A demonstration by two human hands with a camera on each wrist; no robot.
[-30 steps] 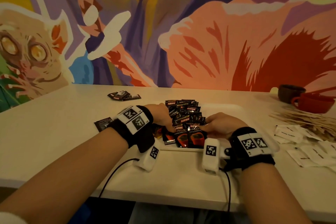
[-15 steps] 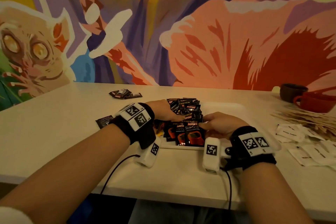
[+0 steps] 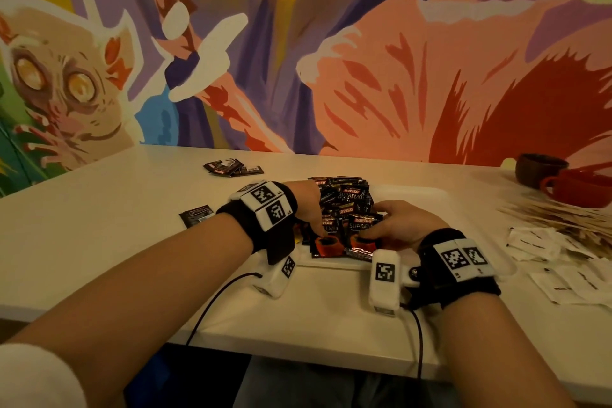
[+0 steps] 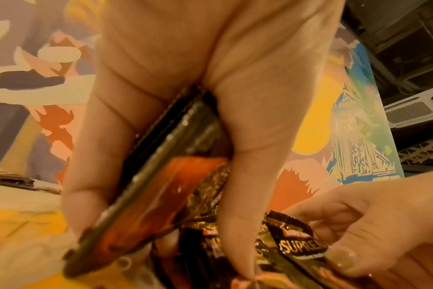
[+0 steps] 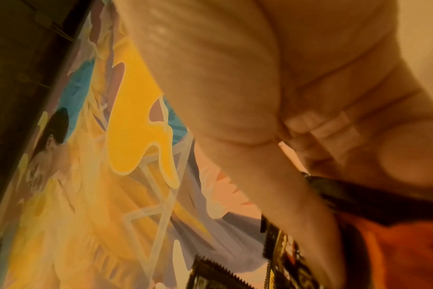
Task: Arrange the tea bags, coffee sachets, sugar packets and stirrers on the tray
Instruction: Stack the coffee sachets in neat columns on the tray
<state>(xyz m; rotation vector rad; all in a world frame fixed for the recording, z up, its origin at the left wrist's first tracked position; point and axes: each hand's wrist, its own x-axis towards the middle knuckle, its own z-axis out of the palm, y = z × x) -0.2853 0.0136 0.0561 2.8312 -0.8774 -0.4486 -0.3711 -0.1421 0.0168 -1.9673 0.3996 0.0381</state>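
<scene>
A heap of black coffee sachets (image 3: pixel 344 202) fills the left part of the white tray (image 3: pixel 430 195). My left hand (image 3: pixel 309 209) grips a stack of these sachets (image 4: pixel 146 195) between thumb and fingers at the heap's left edge. My right hand (image 3: pixel 397 225) pinches one sachet (image 3: pixel 361 225) at the front right of the heap; its thumb lies on the sachet (image 4: pixel 297 244) in the left wrist view. White sugar packets (image 3: pixel 543 242) and wooden stirrers (image 3: pixel 556 212) lie on the table to the right of the tray.
Loose sachets (image 3: pixel 228 167) lie at the back left of the table, and one more sachet (image 3: pixel 197 214) sits left of my left wrist. A brown cup (image 3: pixel 539 169) and a red cup (image 3: pixel 583 189) stand at the far right. The near table edge (image 3: pixel 298 351) runs below my wrists.
Both hands have stayed at the front of the heap and shuffled the sachets. My right thumb now covers the front right sachet, and the left hand has shifted slightly inward.
</scene>
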